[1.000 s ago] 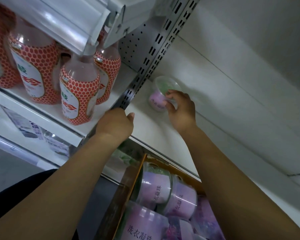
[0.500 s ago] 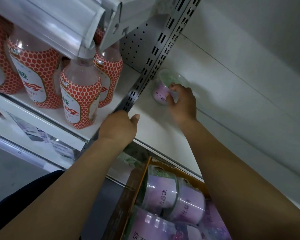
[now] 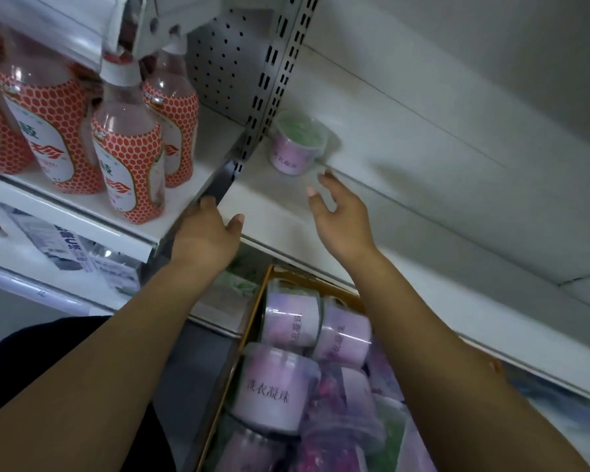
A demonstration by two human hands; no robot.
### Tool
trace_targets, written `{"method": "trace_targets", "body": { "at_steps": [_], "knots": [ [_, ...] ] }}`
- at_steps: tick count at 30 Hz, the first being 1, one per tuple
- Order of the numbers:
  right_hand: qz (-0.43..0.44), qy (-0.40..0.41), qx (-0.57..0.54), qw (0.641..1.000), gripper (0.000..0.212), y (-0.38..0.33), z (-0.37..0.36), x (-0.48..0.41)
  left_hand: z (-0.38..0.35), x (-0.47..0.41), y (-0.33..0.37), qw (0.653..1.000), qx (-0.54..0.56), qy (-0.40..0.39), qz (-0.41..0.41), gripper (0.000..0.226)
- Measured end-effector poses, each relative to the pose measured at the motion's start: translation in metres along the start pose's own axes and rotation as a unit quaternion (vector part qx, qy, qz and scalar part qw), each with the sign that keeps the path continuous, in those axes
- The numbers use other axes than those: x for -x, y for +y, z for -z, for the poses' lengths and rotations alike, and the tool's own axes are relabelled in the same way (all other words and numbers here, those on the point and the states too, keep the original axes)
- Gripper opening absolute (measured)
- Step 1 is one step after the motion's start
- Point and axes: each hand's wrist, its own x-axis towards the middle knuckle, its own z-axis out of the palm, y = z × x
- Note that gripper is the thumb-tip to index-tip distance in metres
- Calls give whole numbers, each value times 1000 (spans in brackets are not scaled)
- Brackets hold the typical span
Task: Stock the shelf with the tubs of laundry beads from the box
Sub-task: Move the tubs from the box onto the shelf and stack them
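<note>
This is a shop, at an aisle of goods for sale. The white metal shelf (image 3: 423, 206) hangs on a grey slotted upright (image 3: 273, 97), with a perforated back panel (image 3: 225, 63) beside it, as is usual for store racks. On the neighbouring board stand many identical bottles (image 3: 126, 158) with red honeycomb labels, placed in rows, and a clear plastic label strip (image 3: 48, 28) runs along the shelf edge above them. Below, a cardboard box (image 3: 252, 321) holds several tubs (image 3: 273, 386) of the same purple product, and one such tub (image 3: 298, 144) stands on the shelf. More packaged goods (image 3: 65, 247) lie on a lower level.
</note>
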Motion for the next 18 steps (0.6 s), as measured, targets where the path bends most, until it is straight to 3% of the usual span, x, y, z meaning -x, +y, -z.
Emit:
{"method": "trace_targets", "body": {
  "at_steps": [3, 9, 14, 18],
  "knots": [
    [-12, -33, -32, 999, 31, 15, 15, 77, -2, 36, -4, 1000, 15, 22, -16, 61],
    [-61, -38, -85, 994, 18, 50, 46, 227, -12, 112, -6, 998, 33, -52, -24, 67],
    [-98, 28, -95, 990, 24, 75, 62, 314, -26, 198, -30, 996, 37, -82, -14, 71],
    [-121, 13, -99, 988, 27, 86, 70, 352, -30, 281, -65, 997, 33, -71, 28, 62]
  ]
}}
